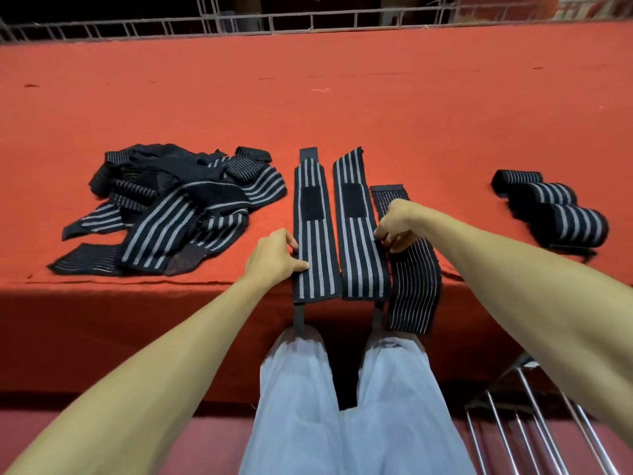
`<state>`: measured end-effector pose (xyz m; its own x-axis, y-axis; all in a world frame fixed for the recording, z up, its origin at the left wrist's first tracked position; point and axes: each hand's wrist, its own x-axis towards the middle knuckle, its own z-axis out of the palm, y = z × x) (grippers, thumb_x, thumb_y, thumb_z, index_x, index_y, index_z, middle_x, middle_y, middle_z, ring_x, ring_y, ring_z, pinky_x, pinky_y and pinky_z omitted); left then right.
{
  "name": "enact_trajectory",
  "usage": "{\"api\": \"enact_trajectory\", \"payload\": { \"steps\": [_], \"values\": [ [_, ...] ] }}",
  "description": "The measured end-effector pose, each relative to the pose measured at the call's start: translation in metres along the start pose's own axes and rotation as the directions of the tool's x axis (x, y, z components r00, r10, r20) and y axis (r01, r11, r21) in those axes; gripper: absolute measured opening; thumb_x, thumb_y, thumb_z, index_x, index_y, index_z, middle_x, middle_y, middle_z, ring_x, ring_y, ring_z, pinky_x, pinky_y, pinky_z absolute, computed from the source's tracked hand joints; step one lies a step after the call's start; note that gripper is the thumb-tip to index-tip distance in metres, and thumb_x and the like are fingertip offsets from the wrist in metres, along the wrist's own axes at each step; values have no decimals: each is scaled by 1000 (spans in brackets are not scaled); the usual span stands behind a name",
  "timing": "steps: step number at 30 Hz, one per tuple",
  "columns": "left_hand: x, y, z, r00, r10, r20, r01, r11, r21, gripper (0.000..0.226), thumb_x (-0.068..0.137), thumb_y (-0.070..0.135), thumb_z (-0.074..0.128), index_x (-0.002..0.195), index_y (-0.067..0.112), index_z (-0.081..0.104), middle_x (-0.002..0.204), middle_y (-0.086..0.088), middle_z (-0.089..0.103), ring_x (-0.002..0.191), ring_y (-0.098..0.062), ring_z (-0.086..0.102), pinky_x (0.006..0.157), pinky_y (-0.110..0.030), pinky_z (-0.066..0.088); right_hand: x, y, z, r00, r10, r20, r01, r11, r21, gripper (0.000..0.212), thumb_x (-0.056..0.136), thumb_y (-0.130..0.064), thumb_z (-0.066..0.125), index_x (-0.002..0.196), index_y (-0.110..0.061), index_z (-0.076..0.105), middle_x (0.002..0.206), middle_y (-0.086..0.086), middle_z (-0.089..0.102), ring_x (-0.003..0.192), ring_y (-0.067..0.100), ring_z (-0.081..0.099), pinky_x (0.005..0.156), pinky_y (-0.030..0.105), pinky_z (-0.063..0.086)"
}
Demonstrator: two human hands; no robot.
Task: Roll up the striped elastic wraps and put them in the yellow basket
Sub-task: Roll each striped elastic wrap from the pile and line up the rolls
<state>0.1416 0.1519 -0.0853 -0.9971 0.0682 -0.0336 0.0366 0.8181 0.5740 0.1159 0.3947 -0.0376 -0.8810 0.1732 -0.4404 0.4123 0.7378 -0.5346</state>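
Three striped wraps are laid flat side by side at the middle of the front edge of the red table (342, 108), their ends hanging over it. The left wrap (313, 255) is gripped at its left edge by the left hand (274, 256), thumb on top. The right edge of the middle wrap (359, 255), just beside the thin-striped wrap (414, 289), is pinched by the curled fingers of the right hand (397, 228). A pile of loose wraps (178, 214) is seen toward the left end, three rolled wraps (555, 207) toward the right end.
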Motion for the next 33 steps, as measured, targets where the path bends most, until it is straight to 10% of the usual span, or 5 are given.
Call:
{"api": "enact_trajectory", "payload": {
  "steps": [19, 27, 33],
  "values": [
    [173, 24, -23, 991, 117, 63, -93, 949, -300, 11, 92, 12, 59, 97, 15, 68, 86, 4, 66, 81, -12, 60, 83, -33, 51, 149, -49, -44, 931, -277, -237, 297, 954, 53, 13, 91, -12, 58, 90, -8, 71, 80, 5, 67, 64, 14, 58, 55, 25, 49],
    [249, 31, 27, 983, 148, -105, -169, 956, -239, 17, 89, 12, 56, 90, 24, 69, 95, 6, 69, 89, -10, 62, 89, -31, 48, 247, -54, -39, 907, 51, -417, 116, 923, 366, 63, 87, -62, 49, 96, -2, 64, 101, 12, 67, 92, 32, 63, 74, 35, 48],
    [258, 25, 47, 965, 120, -232, -171, 962, -213, 18, 89, 30, 49, 88, 32, 67, 89, 14, 66, 89, -10, 61, 84, -38, 50, 270, -63, -25, 831, 148, -536, 7, 961, 277, 71, 84, -75, 37, 93, -12, 69, 98, 8, 68, 99, 31, 62, 79, 36, 34]
  ]
}}
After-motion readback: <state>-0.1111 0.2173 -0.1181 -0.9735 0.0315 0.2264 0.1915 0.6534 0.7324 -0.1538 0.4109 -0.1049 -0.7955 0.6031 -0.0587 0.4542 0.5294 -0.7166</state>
